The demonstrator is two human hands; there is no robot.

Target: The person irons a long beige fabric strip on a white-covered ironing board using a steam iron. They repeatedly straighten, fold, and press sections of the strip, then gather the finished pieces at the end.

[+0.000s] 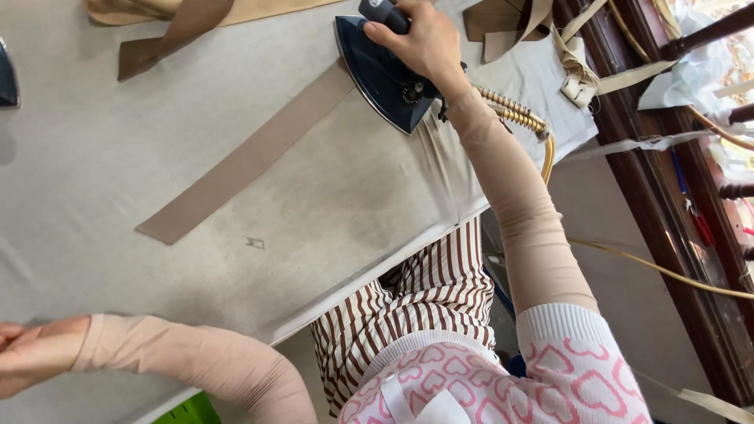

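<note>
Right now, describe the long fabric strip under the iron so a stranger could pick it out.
On the grey padded table, a flat tan strip runs diagonally from the dark blue iron toward the near left. Unlike the crumpled tan pieces at the far edge, it lies straight and smooth.

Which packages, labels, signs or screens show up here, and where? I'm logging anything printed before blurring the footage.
No package, sign or screen shows in this view.
Nearest to a mark: a small dark angular mark on the grey ironing table, below the tan fabric strip; too small to tell what it is.
The dark blue iron under the right hand shows no label from here.
</note>
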